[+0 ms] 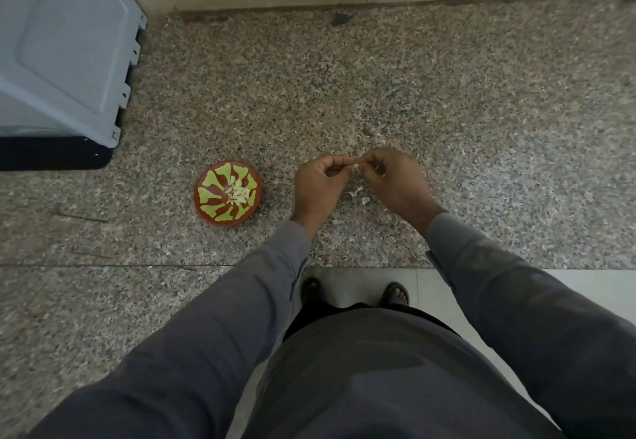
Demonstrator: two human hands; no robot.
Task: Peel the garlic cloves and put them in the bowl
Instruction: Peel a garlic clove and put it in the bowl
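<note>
Garlic clove (357,165) pinched between both hands, peeled cloves (240,193) in bowl (206,194)

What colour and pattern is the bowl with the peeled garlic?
Red bowl with light green petal-like shapes, seen in the head view.

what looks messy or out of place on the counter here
Only the papery garlic skins stand out, lying loose on the granite counter under the two hands. The bowl sits upright with the peeled cloves inside it.
</note>
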